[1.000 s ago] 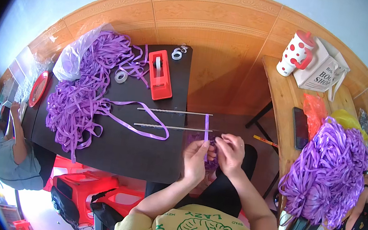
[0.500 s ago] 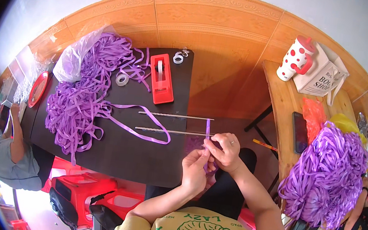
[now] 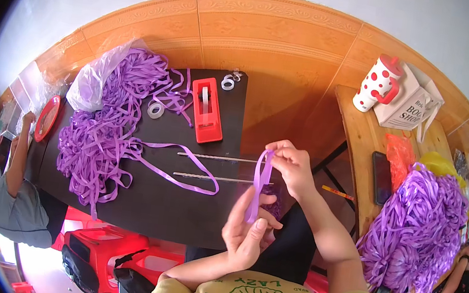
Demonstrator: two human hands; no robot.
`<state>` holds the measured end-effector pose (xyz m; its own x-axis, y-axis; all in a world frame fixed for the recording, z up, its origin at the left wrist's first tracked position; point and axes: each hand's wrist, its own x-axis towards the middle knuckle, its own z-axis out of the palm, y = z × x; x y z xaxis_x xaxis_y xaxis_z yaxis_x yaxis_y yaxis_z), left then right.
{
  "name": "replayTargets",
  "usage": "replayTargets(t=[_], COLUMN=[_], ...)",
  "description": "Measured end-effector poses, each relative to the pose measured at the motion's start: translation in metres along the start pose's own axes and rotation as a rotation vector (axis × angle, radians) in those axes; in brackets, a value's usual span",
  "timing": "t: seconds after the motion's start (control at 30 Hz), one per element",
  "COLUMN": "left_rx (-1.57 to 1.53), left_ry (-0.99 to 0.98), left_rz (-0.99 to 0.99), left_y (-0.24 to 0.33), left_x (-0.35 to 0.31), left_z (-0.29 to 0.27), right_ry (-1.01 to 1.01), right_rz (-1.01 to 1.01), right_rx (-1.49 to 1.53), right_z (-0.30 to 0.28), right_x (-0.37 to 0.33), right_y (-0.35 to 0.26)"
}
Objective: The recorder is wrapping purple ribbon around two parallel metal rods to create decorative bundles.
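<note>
I see a red-dotted white tumbler (image 3: 377,87) at two o'clock, beside a pale tote bag (image 3: 409,104) on a wooden table (image 3: 359,154). A dark phone (image 3: 382,179) and crumpled orange plastic bag (image 3: 397,156) lie around three. A red dish (image 3: 57,109) sits at nine, a person in grey (image 3: 16,207) at eight, red stools (image 3: 107,237) between seven and eight.

A black flat table (image 3: 166,211) fills the left and middle. On it sit a big messy heap of shiny purple ribbon (image 3: 96,140), a red box-shaped tape holder (image 3: 210,134) and a round roll of clear tape (image 3: 155,117). Two thin twisted metal rods (image 3: 198,176) poke past its right side. At right, a brown wooden table (image 3: 366,141) holds a white cup with red dots (image 3: 376,85), a cream bag (image 3: 407,103), a black phone (image 3: 381,179) and another purple ribbon heap (image 3: 416,230).
</note>
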<state>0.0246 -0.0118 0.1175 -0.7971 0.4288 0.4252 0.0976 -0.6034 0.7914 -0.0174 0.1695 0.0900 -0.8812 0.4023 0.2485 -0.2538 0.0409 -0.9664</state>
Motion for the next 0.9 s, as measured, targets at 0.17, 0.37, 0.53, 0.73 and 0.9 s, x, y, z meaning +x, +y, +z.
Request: replayTargets(t=[0.17,0.37,0.53,0.73,0.9], left_rx=[0.100,0.211,0.473,0.359,0.448], left_ry=[-0.063,0.095,0.197,0.261,0.248], left_rz=[-0.357,-0.516,-0.340,-0.024,-0.056], left_y=[-0.060,-0.114,-0.144,-0.141,-0.140], left_x=[-0.028,-0.025,-0.001,0.044,0.050], left_z=[-0.020,-0.046,-0.052,-0.031,-0.035], right_ry=[0.027,0.034,0.029,0.129,0.217], right_rz=[0.388,0.484,0.579,0.640,0.811], right_rx=[0.329,0.303,0.384,0.627,0.563], right_z=[-0.007,-0.012,-0.015,-0.023,-0.007], right_x=[0.024,0.033,0.036,0.018,-0.007], right_y=[0.030,0.046,0.062,0.108,0.118])
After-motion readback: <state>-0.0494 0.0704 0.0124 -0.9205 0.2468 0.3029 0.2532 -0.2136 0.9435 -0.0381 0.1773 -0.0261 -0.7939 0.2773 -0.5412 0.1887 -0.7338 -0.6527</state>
